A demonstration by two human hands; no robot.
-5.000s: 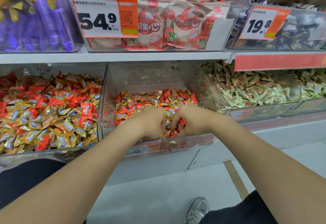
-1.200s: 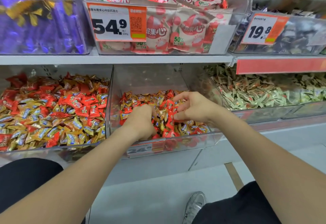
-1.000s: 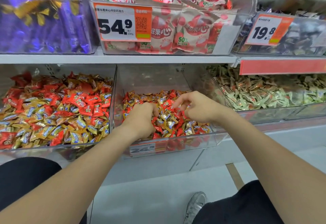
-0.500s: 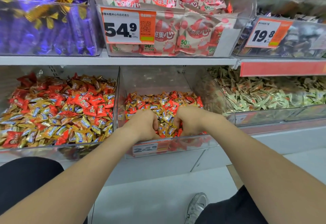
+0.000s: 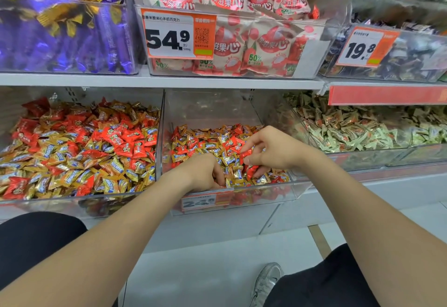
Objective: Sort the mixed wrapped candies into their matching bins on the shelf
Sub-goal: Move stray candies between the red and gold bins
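**Candy sorting at an early stage, both hands in the middle bin**

Head-height view, looking down at a shop shelf (image 5: 154, 81) lined with clear bins. Both bare arms stretched into the middle bin (image 5: 210, 110) on the lower level, partly filled with mixed candies (image 5: 212, 137) in red and gold wrappers.

Right hand (image 5: 273, 151) raised slightly above the pile, fingers curled, thumb and fingertips pinching a red candy (image 5: 246, 155), perhaps with a second red one tucked just below. Left hand (image 5: 205, 173) palm down near the front of the same bin, fingers bent and buried among the wrappers; impossible to tell whether holding anything.

Just to the left, a fuller bin (image 5: 79, 203), likewise red and gold jumbled together. To the right, a bin of pale green candies (image 5: 350, 159), seemingly mostly one kind. Above, purple sweets (image 5: 60, 33), pink-and-white bags (image 5: 254, 47) behind a price tag (image 5: 177, 34), and dark sweets (image 5: 411, 59) farther right.

Judging by colour alone: far from finished. Red and gold thoroughly blended in both lower bins, with no separated heap in view. Probably under way: picking red pieces out of the middle bin. Left to do: nearly everything, the whole left bin included. Unclear which bin meant for red, which for gold.
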